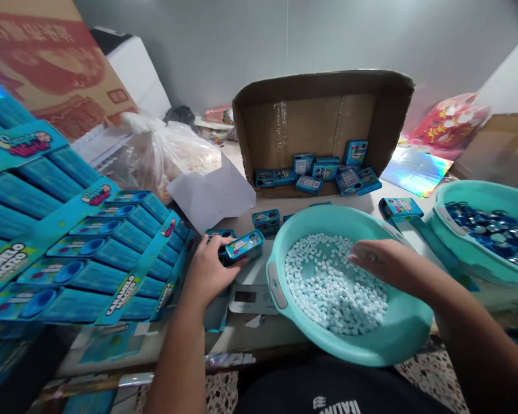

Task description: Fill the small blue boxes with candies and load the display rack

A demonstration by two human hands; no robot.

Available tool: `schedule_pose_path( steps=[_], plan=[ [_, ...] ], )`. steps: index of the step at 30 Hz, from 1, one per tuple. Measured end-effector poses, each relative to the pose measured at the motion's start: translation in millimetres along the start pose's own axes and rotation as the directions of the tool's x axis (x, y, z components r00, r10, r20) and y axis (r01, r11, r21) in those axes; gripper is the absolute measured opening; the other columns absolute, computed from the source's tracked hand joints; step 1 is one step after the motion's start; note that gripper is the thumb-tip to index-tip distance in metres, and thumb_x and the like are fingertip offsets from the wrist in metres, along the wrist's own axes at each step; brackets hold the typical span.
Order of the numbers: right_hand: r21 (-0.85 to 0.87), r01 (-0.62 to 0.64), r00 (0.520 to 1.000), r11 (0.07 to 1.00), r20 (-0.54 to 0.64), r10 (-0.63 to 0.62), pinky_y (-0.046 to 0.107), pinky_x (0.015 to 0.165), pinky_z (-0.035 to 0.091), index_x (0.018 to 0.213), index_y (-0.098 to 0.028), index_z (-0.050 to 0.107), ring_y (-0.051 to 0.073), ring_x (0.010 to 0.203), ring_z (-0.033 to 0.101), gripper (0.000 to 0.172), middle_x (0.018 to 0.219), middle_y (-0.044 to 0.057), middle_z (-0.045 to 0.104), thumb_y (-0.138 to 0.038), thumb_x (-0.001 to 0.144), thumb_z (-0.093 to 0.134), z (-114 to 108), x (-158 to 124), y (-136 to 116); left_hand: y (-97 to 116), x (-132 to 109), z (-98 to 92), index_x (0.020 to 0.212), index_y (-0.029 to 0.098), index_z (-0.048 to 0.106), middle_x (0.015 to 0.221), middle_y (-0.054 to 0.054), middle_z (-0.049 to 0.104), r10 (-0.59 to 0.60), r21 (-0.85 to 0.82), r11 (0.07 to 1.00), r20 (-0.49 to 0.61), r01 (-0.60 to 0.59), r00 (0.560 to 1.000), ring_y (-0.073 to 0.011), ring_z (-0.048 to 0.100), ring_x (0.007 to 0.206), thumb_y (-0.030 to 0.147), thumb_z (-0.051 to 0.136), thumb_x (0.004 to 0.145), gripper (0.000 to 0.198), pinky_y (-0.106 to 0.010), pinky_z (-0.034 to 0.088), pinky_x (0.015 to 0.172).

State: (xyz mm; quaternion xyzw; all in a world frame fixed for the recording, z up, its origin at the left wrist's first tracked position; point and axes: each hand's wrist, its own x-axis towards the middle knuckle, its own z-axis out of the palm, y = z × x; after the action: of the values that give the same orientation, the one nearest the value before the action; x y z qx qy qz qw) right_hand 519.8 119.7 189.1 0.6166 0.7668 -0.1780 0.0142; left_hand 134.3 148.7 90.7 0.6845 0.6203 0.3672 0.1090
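A: Starting big, then. Behind everything?

B: Pale grey wall (190, 52), with a thin vertical seam. Below, past the front edge, patches of speckled floor (431, 379).

A: And the surface in between?

B: A whitish worktop (371, 202), crowded nearly from side to side. On the left, a big stack of blue display boxes (125, 253); behind that, a cardboard carton (56, 69) printed in red.

A: Towards the middle?

B: An open cardboard box (311, 126), facing forward, with a loose cluster of little blue packs (323, 169) along its lower side. In front, a near basin (408, 330), teal, jutting over the front edge. To the right, a far basin (492, 198), also teal, full of dark blue and silvery pieces (496, 230). So 2 basins.

A: Around those?

B: Back left, a knotted clear bag (151, 149). Back right, a red bag (453, 121) and a flat rainbow-shiny sheet (416, 172). Left of the near basin, a scale (242, 297), partly hidden.

A: Down to the hands?

B: Closed in the left hand (209, 270), between thumb and fingers: a small blue box (246, 246), just left of the near basin. Inside that basin, the right hand (380, 259), loosely curled, fingers together, close over white pellets (328, 287).

A: Holding any?

B: Can't tell.
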Motion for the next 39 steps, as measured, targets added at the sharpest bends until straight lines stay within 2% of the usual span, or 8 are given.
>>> schedule_pose_path(
  steps=[3, 8, 14, 19, 25, 27, 36, 39],
  plan=[
    [0.207, 0.014, 0.991, 0.978, -0.13, 0.013, 0.035, 0.071, 0.052, 0.098, -0.022, 0.07, 0.024, 0.081, 0.07, 0.037, 0.093, 0.008, 0.077, -0.05, 0.102, 0.046, 18, -21, 21, 19, 4, -7.7, 0.108, 0.023, 0.066, 0.103, -0.003, 0.076, 0.02, -0.137, 0.99, -0.062, -0.028, 0.998, -0.0233, 0.074, 0.094, 0.039, 0.082, 0.077, 0.038, -0.033, 0.06, 0.081],
    [0.176, 0.053, 0.955, 0.983, -0.297, 0.001, 0.037, 0.076, 0.054, 0.094, -0.022, 0.069, 0.024, 0.08, 0.071, 0.034, 0.091, 0.009, 0.077, -0.046, 0.102, 0.046, 25, -27, 21, 67, 8, -35.3, 0.124, 0.023, 0.065, 0.126, -0.005, 0.074, 0.269, -0.168, 0.936, -0.218, -0.308, 0.938, -0.0215, 0.071, 0.118, 0.027, 0.077, 0.087, 0.039, -0.035, 0.058, 0.102],
    [0.152, 0.198, 0.912, 0.968, -0.39, -0.125, 0.037, 0.072, 0.053, 0.09, -0.023, 0.069, 0.024, 0.08, 0.072, 0.029, 0.088, 0.008, 0.077, -0.043, 0.102, 0.051, 26, -18, 19, 115, 16, -60.7, 0.134, 0.022, 0.061, 0.131, -0.005, 0.074, 0.606, -0.053, 0.792, -0.048, -0.608, 0.794, -0.0165, 0.069, 0.122, 0.012, 0.067, 0.093, 0.043, -0.03, 0.056, 0.108],
    [0.191, 0.21, 0.937, 0.959, -0.319, -0.141, 0.037, 0.073, 0.05, 0.092, -0.022, 0.069, 0.022, 0.083, 0.07, 0.032, 0.092, 0.006, 0.075, -0.042, 0.104, 0.048, 31, -18, 21, 143, 27, -65.1, 0.132, 0.015, 0.062, 0.129, -0.009, 0.075, 0.778, 0.115, 0.615, 0.068, -0.78, 0.624, -0.0222, 0.07, 0.122, 0.009, 0.063, 0.095, 0.037, -0.04, 0.059, 0.106],
    [0.222, 0.217, 0.949, 0.951, -0.275, -0.153, 0.039, 0.075, 0.049, 0.091, -0.021, 0.068, 0.022, 0.085, 0.068, 0.033, 0.092, 0.007, 0.074, -0.041, 0.104, 0.045, 29, -16, 17, 172, 52, -74.2, 0.13, 0.016, 0.067, 0.128, -0.004, 0.076, 0.897, 0.326, 0.253, 0.275, -0.911, 0.347, -0.0247, 0.073, 0.117, 0.01, 0.053, 0.101, 0.032, -0.043, 0.064, 0.099],
    [0.229, 0.212, 0.951, 0.95, -0.272, -0.147, 0.039, 0.076, 0.048, 0.091, -0.021, 0.069, 0.022, 0.085, 0.067, 0.034, 0.092, 0.007, 0.073, -0.041, 0.103, 0.045, 29, -16, 16, 180, 61, -75.8, 0.122, 0.018, 0.072, 0.125, -0.003, 0.077, 0.897, 0.327, 0.178, 0.333, -0.928, 0.29, -0.0242, 0.073, 0.115, 0.008, 0.049, 0.102, 0.032, -0.042, 0.063, 0.099],
    [0.236, 0.212, 0.948, 0.948, -0.286, -0.141, 0.038, 0.076, 0.048, 0.091, -0.021, 0.069, 0.022, 0.086, 0.068, 0.035, 0.095, 0.009, 0.075, -0.04, 0.103, 0.043, 31, -17, 14, 206, 85, -80.5, 0.11, 0.028, 0.079, 0.121, 0.0, 0.078, 0.821, 0.08, 0.311, 0.479, -0.947, 0.31, -0.0192, 0.071, 0.12, 0.013, 0.039, 0.105, 0.043, -0.044, 0.055, 0.114],
    [0.239, 0.213, 0.947, 0.947, -0.287, -0.14, 0.037, 0.077, 0.049, 0.091, -0.021, 0.069, 0.022, 0.087, 0.068, 0.034, 0.095, 0.009, 0.075, -0.039, 0.104, 0.044, 32, -16, 14, 213, 84, -89.9, 0.11, 0.027, 0.079, 0.119, 0.002, 0.078, 0.847, 0.117, 0.236, 0.462, -0.965, 0.264, -0.0181, 0.071, 0.12, 0.014, 0.039, 0.106, 0.043, -0.039, 0.055, 0.114]
  ],
)
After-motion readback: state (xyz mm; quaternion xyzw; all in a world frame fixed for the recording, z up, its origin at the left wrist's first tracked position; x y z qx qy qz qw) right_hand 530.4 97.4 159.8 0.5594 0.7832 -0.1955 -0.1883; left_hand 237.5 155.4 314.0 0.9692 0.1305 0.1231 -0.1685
